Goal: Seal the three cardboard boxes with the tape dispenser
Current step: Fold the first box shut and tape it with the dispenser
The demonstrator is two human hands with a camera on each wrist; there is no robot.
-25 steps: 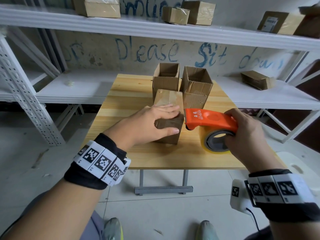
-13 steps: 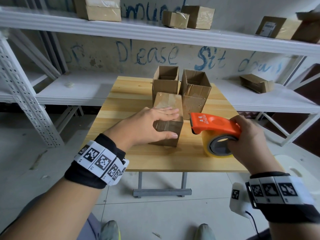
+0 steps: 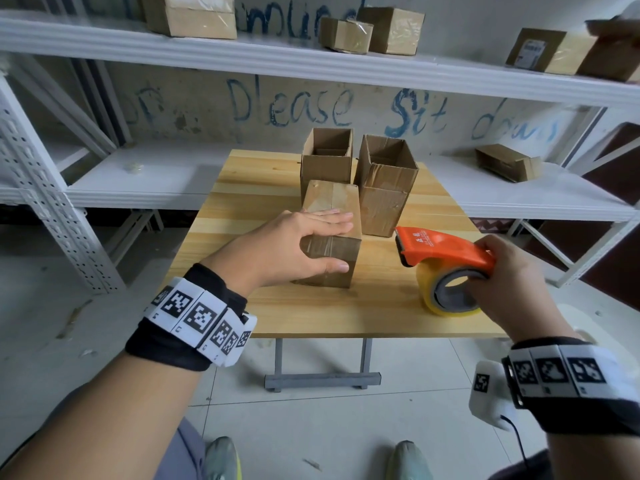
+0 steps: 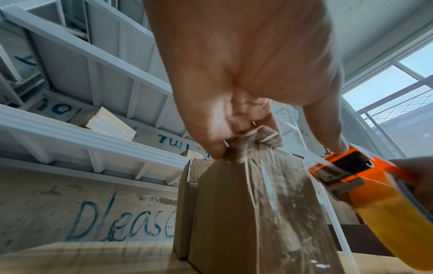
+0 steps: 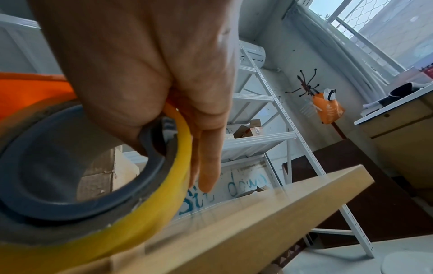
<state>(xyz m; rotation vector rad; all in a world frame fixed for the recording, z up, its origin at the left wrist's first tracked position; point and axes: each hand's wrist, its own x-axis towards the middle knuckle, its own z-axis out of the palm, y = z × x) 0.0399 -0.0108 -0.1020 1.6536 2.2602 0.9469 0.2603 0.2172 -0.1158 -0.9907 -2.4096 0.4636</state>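
I read soft, even daylight on the head view, with only weak shadows on the table [image 3: 242, 188]. Shelf [image 3: 311, 60] rails bow toward the frame edges. On the wrist views the window [image 5: 374, 24] glares pale, the tape dispenser [image 5: 164, 209] is soft up close, and the table edge is smeared.

On the table [image 3: 249, 306], the closed box [image 3: 330, 199] stands before the left open box [image 3: 327, 164] and right open box [image 3: 384, 195]. Tape dispenser [image 3: 445, 251]: right of the closed box.
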